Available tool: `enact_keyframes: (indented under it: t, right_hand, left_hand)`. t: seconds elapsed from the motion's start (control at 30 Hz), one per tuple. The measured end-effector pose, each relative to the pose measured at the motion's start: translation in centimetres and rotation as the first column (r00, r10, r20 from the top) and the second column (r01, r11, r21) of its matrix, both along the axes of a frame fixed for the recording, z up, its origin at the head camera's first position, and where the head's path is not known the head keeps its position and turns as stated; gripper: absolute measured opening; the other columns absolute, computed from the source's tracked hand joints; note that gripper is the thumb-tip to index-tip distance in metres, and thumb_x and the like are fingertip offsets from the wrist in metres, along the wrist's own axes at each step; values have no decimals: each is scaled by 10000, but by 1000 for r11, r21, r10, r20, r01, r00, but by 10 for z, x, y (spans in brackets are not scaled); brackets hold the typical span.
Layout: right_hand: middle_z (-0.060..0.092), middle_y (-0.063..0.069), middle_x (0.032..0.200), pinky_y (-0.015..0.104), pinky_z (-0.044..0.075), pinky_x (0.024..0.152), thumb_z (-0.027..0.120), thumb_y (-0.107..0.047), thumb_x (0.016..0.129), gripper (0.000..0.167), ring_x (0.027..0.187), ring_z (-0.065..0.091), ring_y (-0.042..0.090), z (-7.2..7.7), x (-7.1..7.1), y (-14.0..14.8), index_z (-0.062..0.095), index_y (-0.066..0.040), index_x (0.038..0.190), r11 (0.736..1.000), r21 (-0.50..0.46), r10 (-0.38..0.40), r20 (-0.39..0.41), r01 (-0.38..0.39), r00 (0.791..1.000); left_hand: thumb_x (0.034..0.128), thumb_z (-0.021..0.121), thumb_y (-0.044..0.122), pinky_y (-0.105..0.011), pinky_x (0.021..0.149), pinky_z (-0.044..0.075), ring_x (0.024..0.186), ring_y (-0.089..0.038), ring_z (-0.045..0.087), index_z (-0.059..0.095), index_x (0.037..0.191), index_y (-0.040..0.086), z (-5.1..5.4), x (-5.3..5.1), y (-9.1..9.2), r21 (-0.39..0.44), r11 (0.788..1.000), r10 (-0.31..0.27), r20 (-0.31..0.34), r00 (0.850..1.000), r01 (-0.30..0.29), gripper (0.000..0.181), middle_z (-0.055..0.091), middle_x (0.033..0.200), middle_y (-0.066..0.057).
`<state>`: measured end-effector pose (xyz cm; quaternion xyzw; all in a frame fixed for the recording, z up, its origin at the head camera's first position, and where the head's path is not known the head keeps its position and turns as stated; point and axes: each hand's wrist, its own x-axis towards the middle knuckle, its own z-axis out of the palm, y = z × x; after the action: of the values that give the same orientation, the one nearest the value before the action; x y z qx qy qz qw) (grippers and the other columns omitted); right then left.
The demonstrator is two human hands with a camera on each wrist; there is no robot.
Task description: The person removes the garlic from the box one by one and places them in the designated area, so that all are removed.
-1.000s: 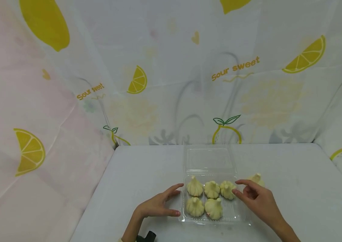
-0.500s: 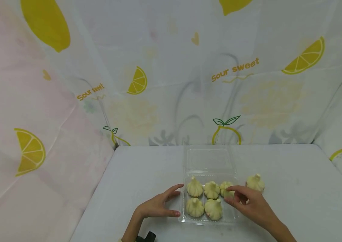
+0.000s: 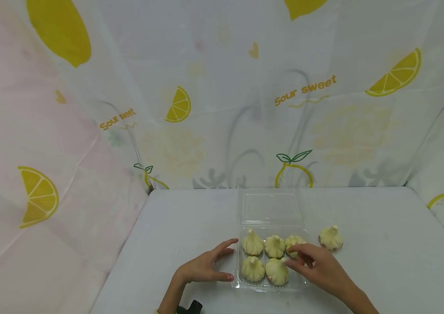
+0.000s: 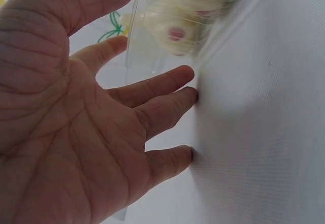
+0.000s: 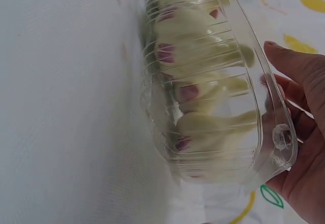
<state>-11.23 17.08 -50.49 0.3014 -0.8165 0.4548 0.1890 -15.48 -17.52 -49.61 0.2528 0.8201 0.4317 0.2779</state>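
Note:
A clear plastic container [image 3: 259,288] holds several pale garlic bulbs [image 3: 253,269] in two rows; purple patches mark the bulbs [image 5: 165,52] in the right wrist view. Beside its left wall, my left hand [image 3: 205,264] has spread fingers and holds nothing; contact with the wall is unclear. My right hand [image 3: 322,268] is over the container's right part, thumb and index finger apart, with no bulb seen in it. It partly covers the back-right bulb [image 3: 295,240]. Another bulb [image 3: 330,239] lies on the table outside, to the right.
The container's clear lid [image 3: 272,208] lies folded back behind it on the white table [image 3: 182,218]. A black object [image 3: 194,307] shows by the left wrist. A lemon-patterned cloth [image 3: 214,144] stands behind the table and along its sides.
My right hand has moved left and a little nearer, over the container, uncovering the bulb outside on the right. My left hand has stayed in place.

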Motion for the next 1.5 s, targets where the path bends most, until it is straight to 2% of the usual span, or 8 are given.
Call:
enact_keyframes:
  t: [0.4,0.7,0.83,1.03,1.2,1.5]
  right_hand:
    - [474,-229,725,98,367,520,841,-198,785,235,593,420,-54,-1,-1,-7,720,-167,985,997,79,-27,19,26,999]
    - [454,-229,731,74,344,526,861,-165,755,266,592,412,-55,-2,-1,-8,696,-209,959,994,110,-20,-29,23,999]
    - [452,-224,732,71,345,525,861,-154,754,278,595,412,-61,-3,-2,-7,674,-230,945,995,103,5,-37,-1,999]
    - [471,-205,732,93,372,514,848,-145,773,287,603,423,-63,-3,-1,-7,647,-245,951,995,73,73,15,-73,997]
    - [480,-194,736,112,384,507,831,-136,798,272,603,428,-56,0,2,-6,635,-240,955,993,55,101,40,-103,994]
    - [510,-171,745,107,390,517,845,-55,759,318,601,463,-25,6,4,-5,656,-210,962,995,-40,94,-17,-95,995]
  left_hand:
    - [845,802,307,-551,1092,301,1383,-263,391,236,1544,378,1,0,-1,0,1000,-3,-1,1000,3,902,459,1469,-111]
    - [847,800,304,-537,1095,301,1385,-254,388,231,1544,382,1,0,0,3,1000,-9,-4,1000,9,903,453,1475,-104]
    - [847,801,299,-534,1095,304,1385,-252,388,228,1546,378,1,-1,0,6,1000,-14,-6,1000,14,908,447,1480,-104]
    - [845,803,301,-555,1092,297,1388,-264,384,226,1550,375,0,-1,0,4,1000,-7,5,1000,7,913,447,1481,-113]
    - [843,805,296,-568,1092,287,1392,-271,377,230,1548,379,0,-1,0,9,1000,-2,14,1000,2,914,450,1478,-112]
    - [835,811,299,-576,1086,290,1389,-289,378,239,1541,394,-1,0,0,0,1000,9,15,1000,-9,913,469,1460,-104]
